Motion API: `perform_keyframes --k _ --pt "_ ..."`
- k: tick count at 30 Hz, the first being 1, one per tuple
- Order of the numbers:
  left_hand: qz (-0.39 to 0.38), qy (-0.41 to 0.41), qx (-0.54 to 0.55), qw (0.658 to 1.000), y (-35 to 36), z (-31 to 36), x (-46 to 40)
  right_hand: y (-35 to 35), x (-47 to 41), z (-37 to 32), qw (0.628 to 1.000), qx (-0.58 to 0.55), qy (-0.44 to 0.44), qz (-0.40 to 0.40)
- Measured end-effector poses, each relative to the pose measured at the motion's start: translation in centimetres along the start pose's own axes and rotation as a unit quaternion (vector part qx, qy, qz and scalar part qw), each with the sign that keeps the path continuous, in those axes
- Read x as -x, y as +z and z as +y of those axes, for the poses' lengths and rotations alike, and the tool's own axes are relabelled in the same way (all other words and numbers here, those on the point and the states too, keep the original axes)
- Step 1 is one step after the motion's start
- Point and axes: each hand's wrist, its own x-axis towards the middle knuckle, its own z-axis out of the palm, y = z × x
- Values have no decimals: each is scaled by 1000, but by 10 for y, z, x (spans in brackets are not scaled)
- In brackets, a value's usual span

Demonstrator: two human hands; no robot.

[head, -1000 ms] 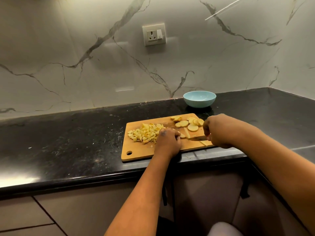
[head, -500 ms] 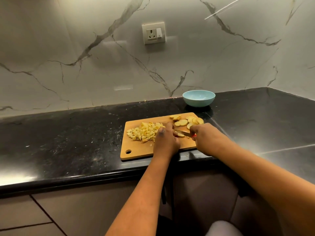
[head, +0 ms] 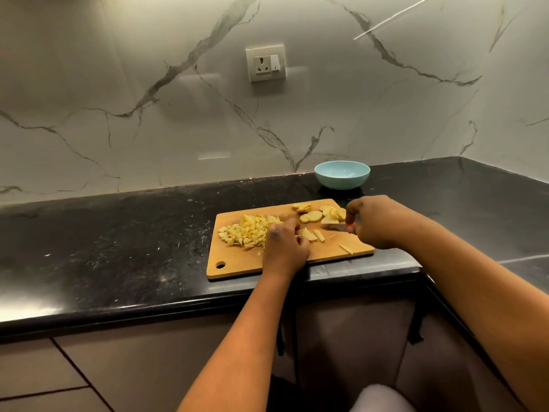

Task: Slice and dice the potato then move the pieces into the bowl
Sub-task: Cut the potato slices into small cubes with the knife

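Two hands: both work over the wooden cutting board (head: 234, 264), which lies on the black countertop (head: 118, 242) with its near edge close to the counter's front lip.
Left hand: the left hand (head: 285, 248) rests on the board with fingers curled, fingertips at the cut potato strips (head: 309, 234); whether it pinches them or only steadies them is hard to tell.
Right hand: the right hand (head: 375, 221) has its fingers wrapped round a knife (head: 349, 227), of which only a red bit of handle shows; the blade is hidden or blurred.
Potato: a diced pile (head: 246, 230) lies left of centre, round slices (head: 312, 216) wait at the far right, and one stray strip (head: 346, 248) lies near the front edge.
Bowl: the pale blue bowl (head: 341, 175) stands just behind the board, apart from it, with no pieces visible inside.
Step in hand: probably dicing the strips; keep fingertips tucked back, line the strips up, and cut crosswise.
Edges: the stray strip could slide off the front; draw it inward.
Open room: bare counter stretches to the left, and the path to the bowl passes over the slices.
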Motion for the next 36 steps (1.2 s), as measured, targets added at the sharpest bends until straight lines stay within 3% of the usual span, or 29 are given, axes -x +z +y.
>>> perform_keyframes --k 3,12,18,25,32,36 --pt "4 0 -23 1000 2 6 -1 1 -8 11 999 -23 15 35" --pt "-47 -63 -140 987 25 42 -10 14 -21 21 999 -4 28 34" --pt "-75 -35 -100 992 20 38 -24 10 -23 26 999 -18 28 40" --pt "-167 -10 1 986 -11 15 -34 16 -26 23 998 -46 19 28" --pt "-92 4 -47 995 -9 8 -28 25 -25 13 1000 -25 16 4" --pt "-93 6 -69 993 -6 7 -27 32 -23 7 1000 8 15 -20"
